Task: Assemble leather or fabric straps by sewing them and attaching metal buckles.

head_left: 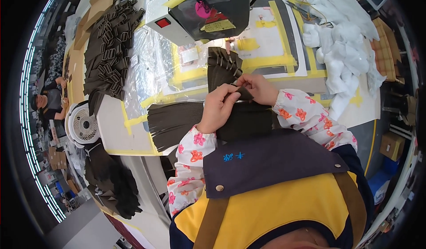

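Note:
Between my hands is the end of a dark olive webbing strap [245, 94]. My left hand [217, 109] pinches it between thumb and fingers. My right hand [259, 89] grips the same strap from the right, fingers bent together. Just beyond my fingers, under the machine head, lies a small bundle of dark straps with metal buckles [224, 67]. A stack of long dark straps [173, 120] is spread beside and under my left wrist, its cut ends toward the left. What lies beneath my palms is hidden.
A grey and black machine [208, 14] stands over the table's middle. At the left is a heap of buckled straps [113, 49], with a white fan [84, 124] nearer. White padded pieces [341, 54] pile up at the right, near scissors [297, 8]. A person [51, 100] sits far left.

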The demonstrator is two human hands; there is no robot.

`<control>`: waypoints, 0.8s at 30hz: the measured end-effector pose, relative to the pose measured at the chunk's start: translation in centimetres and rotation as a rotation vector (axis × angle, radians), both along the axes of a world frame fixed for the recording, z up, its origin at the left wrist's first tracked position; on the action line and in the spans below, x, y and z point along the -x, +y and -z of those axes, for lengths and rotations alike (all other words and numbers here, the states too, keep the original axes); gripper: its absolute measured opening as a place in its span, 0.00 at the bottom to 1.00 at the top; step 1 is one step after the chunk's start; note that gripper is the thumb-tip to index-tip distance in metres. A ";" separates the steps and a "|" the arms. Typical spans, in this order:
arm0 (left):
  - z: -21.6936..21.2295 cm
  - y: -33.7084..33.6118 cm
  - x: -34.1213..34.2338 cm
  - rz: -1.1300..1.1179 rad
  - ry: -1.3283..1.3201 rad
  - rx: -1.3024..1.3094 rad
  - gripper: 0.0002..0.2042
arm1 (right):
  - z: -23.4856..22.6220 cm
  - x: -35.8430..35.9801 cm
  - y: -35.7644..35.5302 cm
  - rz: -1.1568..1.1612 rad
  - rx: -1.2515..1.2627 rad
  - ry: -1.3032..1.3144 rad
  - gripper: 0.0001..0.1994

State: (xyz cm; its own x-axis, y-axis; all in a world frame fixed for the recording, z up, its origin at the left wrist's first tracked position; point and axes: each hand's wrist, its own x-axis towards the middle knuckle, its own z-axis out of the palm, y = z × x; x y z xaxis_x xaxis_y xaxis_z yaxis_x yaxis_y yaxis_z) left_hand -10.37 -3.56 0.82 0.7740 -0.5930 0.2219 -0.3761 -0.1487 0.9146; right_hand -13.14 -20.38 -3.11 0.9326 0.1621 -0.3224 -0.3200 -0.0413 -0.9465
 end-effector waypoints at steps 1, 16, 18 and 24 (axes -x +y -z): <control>-0.2 0.6 0.0 -0.051 0.108 -0.082 0.04 | 0.4 0.0 0.3 -0.019 0.089 -0.023 0.05; 0.7 1.1 0.0 -0.039 -0.013 -0.342 0.06 | -0.1 0.8 0.6 -0.042 -0.212 0.031 0.05; 0.8 0.7 0.1 -0.158 0.070 -0.274 0.08 | -0.3 1.2 0.1 -0.008 -0.254 0.054 0.05; 1.0 -0.3 -0.5 0.094 0.305 -0.252 0.11 | -2.6 1.0 -3.6 -0.072 0.018 -0.126 0.04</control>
State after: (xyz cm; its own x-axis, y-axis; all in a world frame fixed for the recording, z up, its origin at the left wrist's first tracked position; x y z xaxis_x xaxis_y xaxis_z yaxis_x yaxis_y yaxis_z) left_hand -9.83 -3.83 -0.15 0.7216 -0.6709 -0.1707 -0.1162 -0.3604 0.9255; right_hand -14.15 -23.98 -0.53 0.9521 0.2252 -0.2067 -0.1940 -0.0776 -0.9779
